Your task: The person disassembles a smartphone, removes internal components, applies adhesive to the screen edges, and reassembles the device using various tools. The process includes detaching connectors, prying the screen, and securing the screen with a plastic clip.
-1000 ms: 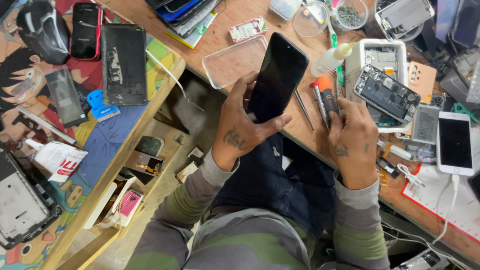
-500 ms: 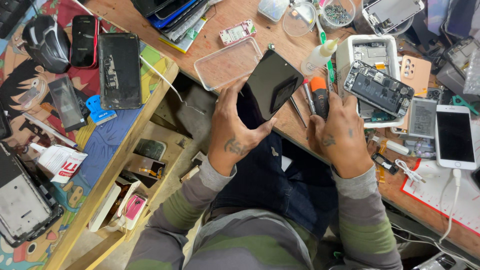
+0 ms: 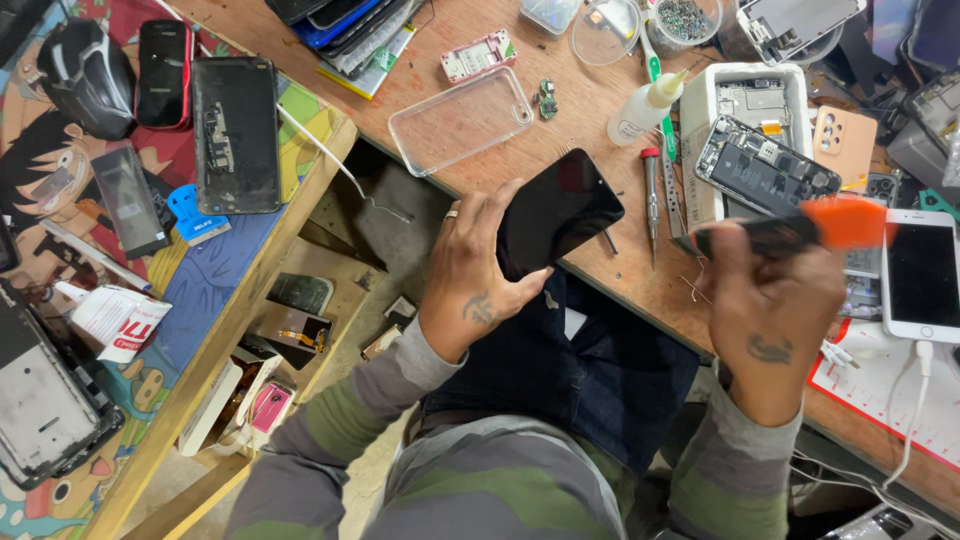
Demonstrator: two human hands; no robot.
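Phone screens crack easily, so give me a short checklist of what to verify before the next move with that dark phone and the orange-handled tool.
1. Left hand grips the dark phone: ok.
2. Right hand holds the orange-handled tool: ok.
3. Tool tip clear of the phone: ok, they are apart.
4. Phone glass undamaged: cannot tell.
5. Space on the wooden bench beside the phone: not ok, a screwdriver and glue bottle crowd it.

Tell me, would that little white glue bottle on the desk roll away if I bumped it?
Probably. The white bottle lies on its side and looks round, so a bump could roll it. It seems small and plastic, likely light. The green tool beside it might stop it.
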